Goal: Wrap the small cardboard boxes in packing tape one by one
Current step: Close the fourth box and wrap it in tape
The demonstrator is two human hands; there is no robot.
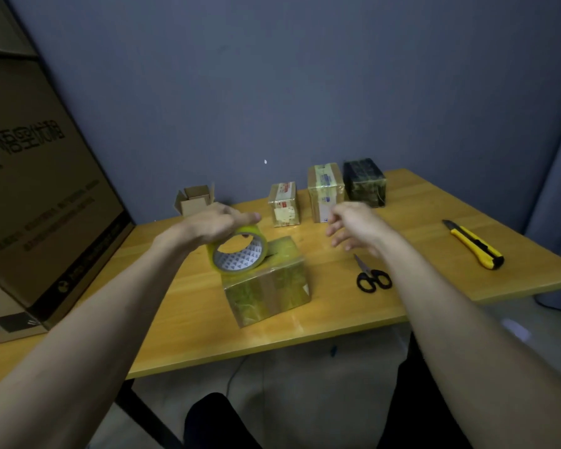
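A small cardboard box, shiny with yellowish tape, sits in the middle of the wooden table. My left hand grips a roll of clear yellowish packing tape from above, and the roll rests on the box's top left edge. My right hand hovers open above the table to the right of the box, fingers spread, holding nothing. Three more wrapped boxes stand at the back: a small one, a taller one and a dark one.
An open small cardboard box stands at the back left. Black scissors lie right of the middle box, and a yellow utility knife lies near the right edge. A large printed carton leans at the left.
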